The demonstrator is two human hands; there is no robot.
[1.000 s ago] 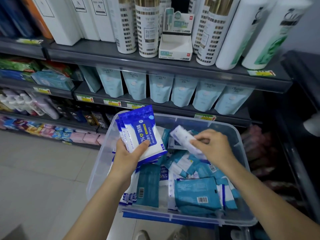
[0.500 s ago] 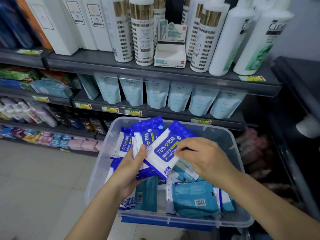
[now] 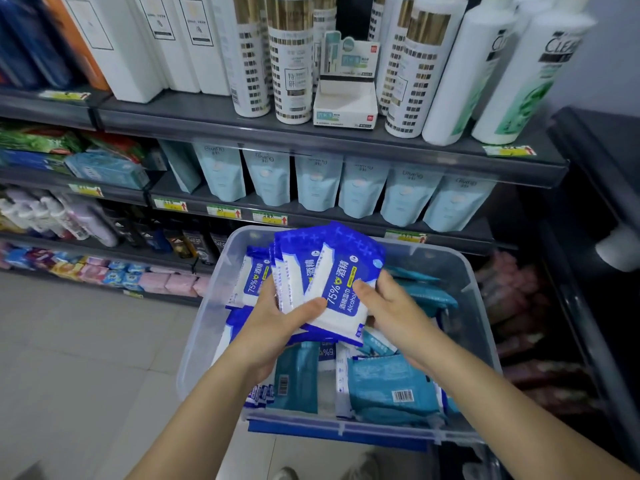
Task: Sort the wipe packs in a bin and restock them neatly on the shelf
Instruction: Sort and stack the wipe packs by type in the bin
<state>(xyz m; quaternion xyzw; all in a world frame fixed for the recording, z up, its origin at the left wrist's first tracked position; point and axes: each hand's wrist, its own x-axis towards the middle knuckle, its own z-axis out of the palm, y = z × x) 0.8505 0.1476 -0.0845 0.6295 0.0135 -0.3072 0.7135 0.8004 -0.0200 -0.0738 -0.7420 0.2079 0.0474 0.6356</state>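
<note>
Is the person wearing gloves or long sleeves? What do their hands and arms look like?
No gloves and no sleeves in view. The left hand and right hand are bare, with no rings. The left forearm and right forearm are bare too, with no watch or bracelet.

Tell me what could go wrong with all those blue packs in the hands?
1. The blue packs are fanned out loosely between the left hand and the right hand, so one might slip out.
2. A dropped pack would probably land among the teal packs lying in the bin, mixing up the sorting again.
</note>
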